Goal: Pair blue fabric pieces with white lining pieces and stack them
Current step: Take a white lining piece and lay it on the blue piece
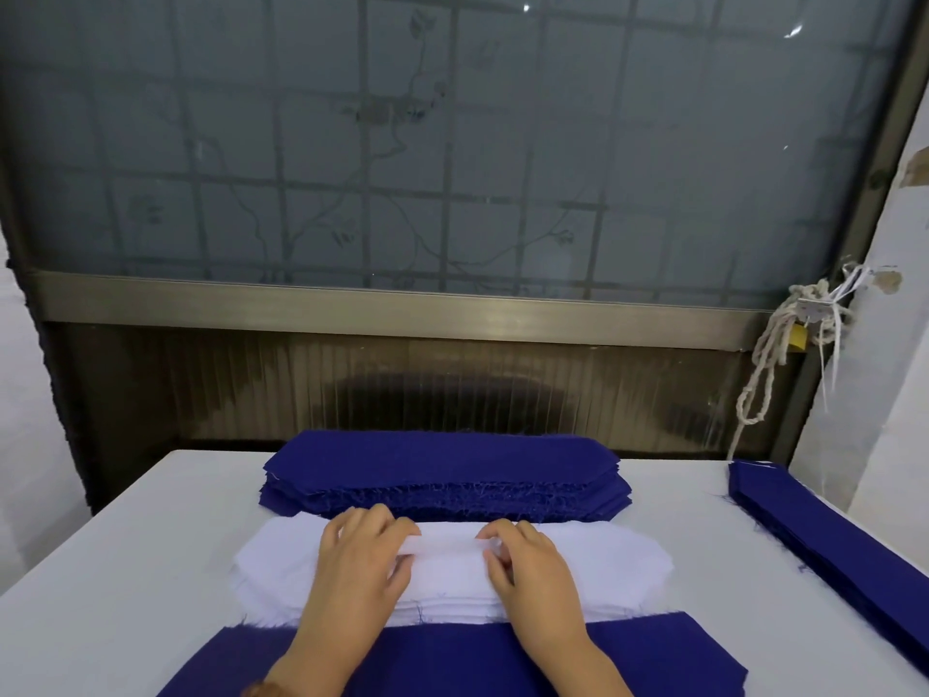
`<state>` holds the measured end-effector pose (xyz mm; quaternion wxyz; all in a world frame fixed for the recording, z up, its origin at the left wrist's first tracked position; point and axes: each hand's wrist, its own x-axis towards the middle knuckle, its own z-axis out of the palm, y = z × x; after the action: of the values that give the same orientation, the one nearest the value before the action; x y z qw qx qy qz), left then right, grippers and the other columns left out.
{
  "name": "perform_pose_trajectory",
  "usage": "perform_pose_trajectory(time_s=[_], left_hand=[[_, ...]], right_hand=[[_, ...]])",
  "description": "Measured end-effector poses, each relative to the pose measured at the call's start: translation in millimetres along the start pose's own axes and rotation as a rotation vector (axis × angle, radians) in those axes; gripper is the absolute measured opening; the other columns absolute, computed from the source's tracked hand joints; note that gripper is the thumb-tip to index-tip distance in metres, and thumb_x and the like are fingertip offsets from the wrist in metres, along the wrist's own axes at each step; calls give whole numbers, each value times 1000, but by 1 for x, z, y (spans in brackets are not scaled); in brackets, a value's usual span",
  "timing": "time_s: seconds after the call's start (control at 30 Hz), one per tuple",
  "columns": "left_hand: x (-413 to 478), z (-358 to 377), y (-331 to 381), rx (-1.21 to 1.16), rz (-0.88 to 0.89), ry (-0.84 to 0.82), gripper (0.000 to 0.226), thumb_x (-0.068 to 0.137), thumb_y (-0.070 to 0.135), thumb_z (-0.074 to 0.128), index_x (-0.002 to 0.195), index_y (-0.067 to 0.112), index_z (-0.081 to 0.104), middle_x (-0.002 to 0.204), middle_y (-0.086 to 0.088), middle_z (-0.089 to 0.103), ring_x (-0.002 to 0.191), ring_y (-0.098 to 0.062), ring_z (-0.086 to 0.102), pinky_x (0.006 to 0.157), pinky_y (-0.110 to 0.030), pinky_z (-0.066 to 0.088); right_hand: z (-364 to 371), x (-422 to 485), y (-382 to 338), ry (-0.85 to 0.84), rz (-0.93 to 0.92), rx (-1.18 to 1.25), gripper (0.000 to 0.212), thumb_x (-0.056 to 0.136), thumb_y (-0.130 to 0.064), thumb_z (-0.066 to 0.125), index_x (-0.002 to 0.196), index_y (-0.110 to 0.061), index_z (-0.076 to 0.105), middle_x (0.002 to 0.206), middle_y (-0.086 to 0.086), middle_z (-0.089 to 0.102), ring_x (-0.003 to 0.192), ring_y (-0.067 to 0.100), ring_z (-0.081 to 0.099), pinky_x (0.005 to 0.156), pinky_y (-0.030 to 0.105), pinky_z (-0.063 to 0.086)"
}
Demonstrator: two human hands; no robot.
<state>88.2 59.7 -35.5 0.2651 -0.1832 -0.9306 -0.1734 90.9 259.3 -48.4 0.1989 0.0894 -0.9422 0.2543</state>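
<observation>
- Left hand [362, 558] and right hand [533, 563] both pinch the top lining piece [447, 543]: fingers curled over its far edge, thumbs on the near side.
- That far edge is lifted and rolled toward the near side, so it shows as a narrow white band running between the two hands.
- The rest of the top lining piece lies flat on the white lining stack [452, 607], mid-table, long axis left to right. Ends are cut at an angle, and layered edges show on the near side.
- Blue stack [442, 470] sits just beyond the lining stack, touching or nearly so. Same shape, many layers, frayed threads along its near edge.
- A blue piece [452, 661] lies flat at the near edge, under both forearms. Its far edge is tucked against the near edge of the lining stack; can't tell whether it is one layer or several.
- Blue strips [829, 540] are stacked at the right side of the table [125, 545], running diagonally from far to near, well apart from the hands.
- The table top is white.
- Behind it is a frosted window [452, 143] with a grid and a vine pattern, in a metal frame.
- A knotted rope [799, 324] hangs at the frame's right side.
</observation>
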Motion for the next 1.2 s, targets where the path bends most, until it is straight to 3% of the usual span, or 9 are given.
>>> perform_pose_trajectory(time_s=[0.2,0.37,0.5,0.63,0.7,0.8,0.9,1.03,1.2], left_hand=[[0,-4,-8,51,35,236,19,83,50,48,78,36,61,79,21,53,81,-3,50,94,-31,29],[1,-11,-8,31,22,249,22,77,54,56,65,36,61,71,22,55,81,-1,47,96,-32,28],[-2,-11,-10,46,39,262,42,82,60,41,62,37,68,70,22,56,83,-1,43,98,-30,26],[-2,-12,-7,31,50,260,69,95,63,14,75,39,76,73,17,53,77,-6,50,90,-31,29],[-2,-13,-7,70,52,233,61,97,59,19,89,36,76,74,15,52,74,-9,55,91,-31,30],[-1,-12,-10,66,75,245,5,87,37,68,88,33,66,76,19,56,76,-6,59,97,-31,28],[0,-11,-12,41,45,187,28,70,27,86,76,30,59,74,20,57,74,-5,61,100,-32,27],[-1,-10,-15,81,-23,88,20,71,36,84,70,32,65,89,18,64,91,-8,62,101,-40,32],[-3,-4,-21,105,-146,30,20,75,44,78,86,29,71,109,9,64,107,-19,59,104,-52,33]], right_hand=[[-4,-2,-1,14,48,80,17,96,-30,55,112,-33,53,78,-20,39,74,-2,42,68,7,33],[-7,0,1,126,175,253,19,83,-16,73,82,-28,59,72,-8,47,65,7,47,63,12,40],[-7,1,1,154,225,302,33,80,-14,77,66,-35,56,74,-4,50,66,9,50,65,11,41],[-5,0,2,141,203,324,15,86,-14,72,80,-28,71,83,-4,52,71,4,54,73,11,43],[-3,0,3,142,184,290,10,89,-15,68,94,-20,75,88,-3,52,74,4,55,79,15,46],[-3,-2,3,137,139,222,20,93,-18,63,110,-19,73,88,-2,49,74,5,51,77,13,43],[-5,-3,2,129,95,169,28,97,-18,56,122,-24,67,85,-4,44,71,4,46,72,7,38],[-8,-4,-2,124,40,145,37,97,-18,54,131,-34,57,85,-3,41,73,9,48,75,12,45],[-11,-5,0,129,-48,192,37,92,-17,63,120,-42,65,83,-6,39,73,10,48,72,20,49]])
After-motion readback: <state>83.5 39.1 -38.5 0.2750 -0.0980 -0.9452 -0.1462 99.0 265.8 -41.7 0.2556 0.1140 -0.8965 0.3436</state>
